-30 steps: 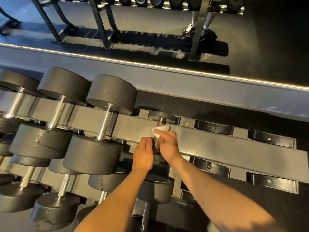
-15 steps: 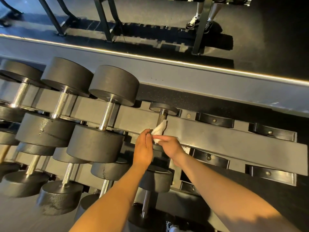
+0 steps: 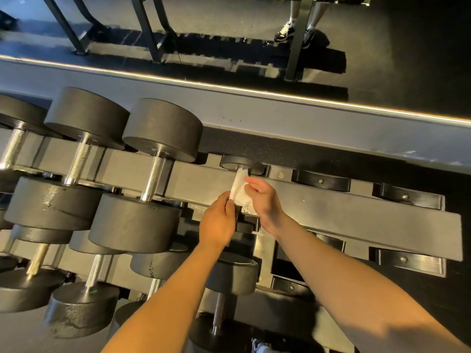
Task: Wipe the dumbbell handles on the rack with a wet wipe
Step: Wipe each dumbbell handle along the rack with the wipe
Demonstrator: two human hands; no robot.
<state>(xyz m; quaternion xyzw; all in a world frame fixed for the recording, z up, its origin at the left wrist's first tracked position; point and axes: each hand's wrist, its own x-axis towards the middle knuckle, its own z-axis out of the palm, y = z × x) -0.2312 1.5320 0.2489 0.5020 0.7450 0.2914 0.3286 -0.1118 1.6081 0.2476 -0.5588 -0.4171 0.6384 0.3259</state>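
Observation:
A small black dumbbell (image 3: 239, 163) lies across the top rail of the rack (image 3: 356, 207), its handle hidden under a white wet wipe (image 3: 239, 191). My right hand (image 3: 265, 197) pinches the wipe's upper part around the handle. My left hand (image 3: 219, 220) grips the wipe's lower edge, just below and left of the right hand. Larger black dumbbells with chrome handles, the nearest one (image 3: 153, 179) among them, sit to the left on the same rail.
Empty black cradles (image 3: 321, 180) line the rack to the right. A lower tier holds more dumbbells (image 3: 229, 273). Behind the rack runs a grey ledge (image 3: 280, 113) below a mirror, with a person's legs (image 3: 298, 26) reflected in it.
The wipe has slid up the small dumbbell's handle and spread out flatter. My right hand moved up with it; my left hand stayed at the lower end.

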